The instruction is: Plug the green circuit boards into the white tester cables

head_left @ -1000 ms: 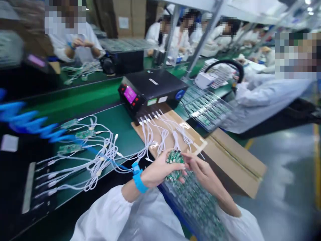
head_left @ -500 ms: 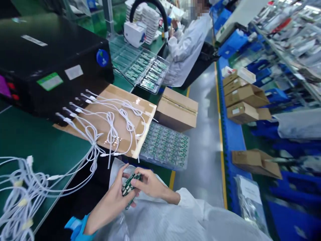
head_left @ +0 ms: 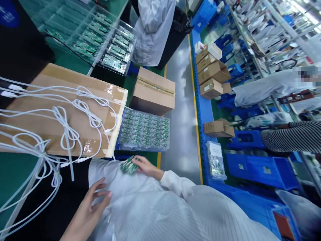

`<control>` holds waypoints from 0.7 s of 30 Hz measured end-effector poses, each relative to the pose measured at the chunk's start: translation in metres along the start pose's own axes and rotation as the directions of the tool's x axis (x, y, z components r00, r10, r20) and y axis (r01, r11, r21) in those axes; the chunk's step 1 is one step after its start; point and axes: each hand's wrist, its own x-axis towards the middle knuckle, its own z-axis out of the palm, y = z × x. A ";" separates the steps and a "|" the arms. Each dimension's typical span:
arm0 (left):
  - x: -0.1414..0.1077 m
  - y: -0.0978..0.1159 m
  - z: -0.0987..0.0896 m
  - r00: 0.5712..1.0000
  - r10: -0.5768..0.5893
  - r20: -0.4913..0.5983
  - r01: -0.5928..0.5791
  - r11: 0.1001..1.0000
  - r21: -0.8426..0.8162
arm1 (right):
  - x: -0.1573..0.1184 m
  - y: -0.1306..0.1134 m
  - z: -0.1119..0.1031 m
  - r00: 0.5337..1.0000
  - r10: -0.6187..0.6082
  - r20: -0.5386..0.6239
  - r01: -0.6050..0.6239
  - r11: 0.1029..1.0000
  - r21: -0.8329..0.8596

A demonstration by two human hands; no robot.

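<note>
My right hand [head_left: 145, 165] is closed on a small bunch of green circuit boards [head_left: 129, 166], low over my lap near the board tray. Lower left, my left hand [head_left: 94, 204] has its fingers apart and curved, with nothing between them, above the pale smock [head_left: 155, 207]. Just beyond my right hand lies a clear tray [head_left: 144, 130] filled with rows of green boards. To its left is a flat cardboard sheet [head_left: 92, 80] with coiled white cables [head_left: 66, 129] lying across it.
A closed cardboard box [head_left: 154, 90] stands behind the tray. Another clear tray [head_left: 116, 50] of boards is on the green table at upper left. A person in a white smock [head_left: 155, 30] is at the top. Blue bins [head_left: 260, 170] and open cartons [head_left: 213, 73] are on the right.
My left hand has let go of the boards and moved down and left. The boards are now in my right hand alone. The view has turned to the right.
</note>
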 end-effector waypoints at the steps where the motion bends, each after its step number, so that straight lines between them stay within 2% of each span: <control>1: 0.002 -0.002 -0.004 1.000 0.014 -0.009 -0.014 1.000 0.001 | 0.006 -0.002 -0.028 0.991 -0.004 -0.133 0.007 1.000 0.022; 2: 0.003 -0.002 -0.009 1.000 0.024 -0.013 -0.024 1.000 0.001 | 0.010 -0.006 -0.058 0.958 -0.017 -0.288 0.028 0.999 0.034; 3: 0.004 -0.003 -0.013 1.000 0.022 -0.011 -0.022 1.000 -0.003 | 0.012 -0.010 -0.089 0.926 -0.030 -0.377 0.046 0.998 0.035; 6: 0.005 0.000 -0.022 1.000 -0.009 0.018 0.009 1.000 -0.020 | 0.008 -0.020 -0.176 0.830 -0.060 -0.554 0.082 0.996 0.016; 9: 0.005 0.004 -0.022 1.000 -0.004 0.007 0.004 1.000 0.002 | 0.004 -0.018 -0.234 0.741 -0.069 -0.668 0.092 0.996 -0.001; 11: 0.005 0.006 -0.019 1.000 0.013 -0.004 -0.013 1.000 0.017 | 0.008 -0.011 -0.256 0.703 -0.051 -0.709 0.073 0.997 0.000; 13: 0.005 0.007 -0.016 1.000 0.017 -0.001 -0.017 1.000 0.016 | 0.016 -0.003 -0.268 0.675 -0.026 -0.738 0.044 0.999 0.005; 21: 0.007 0.009 -0.013 0.999 0.049 0.005 -0.049 0.997 0.062 | 0.043 0.013 -0.287 0.559 0.029 -0.829 -0.038 0.999 0.010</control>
